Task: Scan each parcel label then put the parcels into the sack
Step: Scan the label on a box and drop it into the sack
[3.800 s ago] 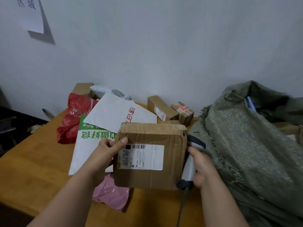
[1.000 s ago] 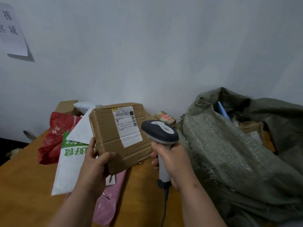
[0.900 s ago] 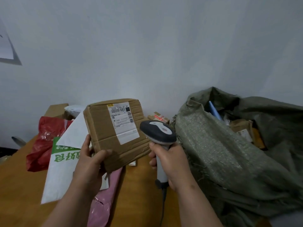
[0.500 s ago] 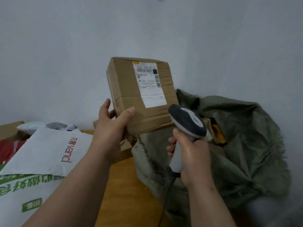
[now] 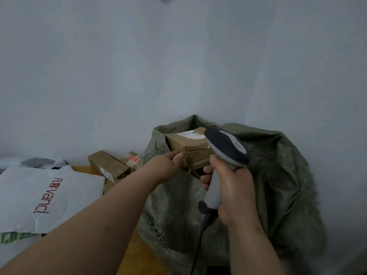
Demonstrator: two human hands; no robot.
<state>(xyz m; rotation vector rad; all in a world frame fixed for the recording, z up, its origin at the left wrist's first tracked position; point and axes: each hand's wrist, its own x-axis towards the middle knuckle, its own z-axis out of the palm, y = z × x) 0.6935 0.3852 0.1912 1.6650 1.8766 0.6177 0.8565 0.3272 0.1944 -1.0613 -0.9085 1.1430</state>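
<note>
A brown cardboard box (image 5: 193, 150) with a white label (image 5: 191, 134) on top sits in the open mouth of the green woven sack (image 5: 278, 175). My left hand (image 5: 168, 164) reaches to the sack's mouth and holds the box by its near left corner. In front of the sack, my right hand (image 5: 232, 190) grips the handle of a grey and dark barcode scanner (image 5: 226, 150). Its head hides the box's right side, and its cable hangs down.
A white "vancl" mailer bag (image 5: 49, 193) lies at the left on a green-printed white bag (image 5: 12, 238). Small cardboard parcels (image 5: 109, 165), one with red tape (image 5: 133, 158), stand against the wall. The wooden table (image 5: 133, 249) shows between my arms.
I scanned the box's label, then my left hand carried it right, over the sack and down into the mouth. My view turned right with it. The scanner stayed in my right hand.
</note>
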